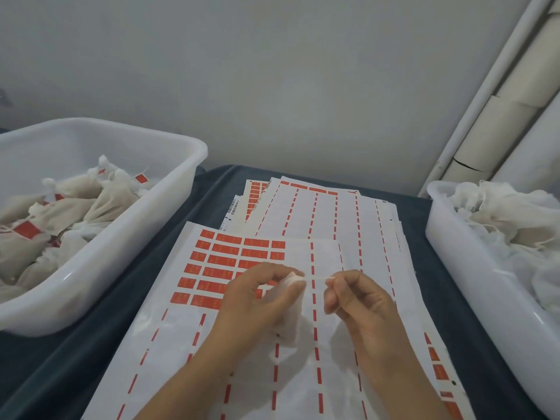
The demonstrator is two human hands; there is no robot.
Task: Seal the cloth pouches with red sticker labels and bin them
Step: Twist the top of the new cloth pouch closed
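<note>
Now, pouch: over the label sheet, at 6 o'clock.
Left hand: I pinch its neck.
Right hand: I pinch its string.
Bins: labelled pouches at 9 o'clock, plain ones at 3.

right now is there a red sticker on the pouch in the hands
No. The cloth pouch gripped by the left hand shows only white fabric, while the right hand pinches its drawstring.
</note>
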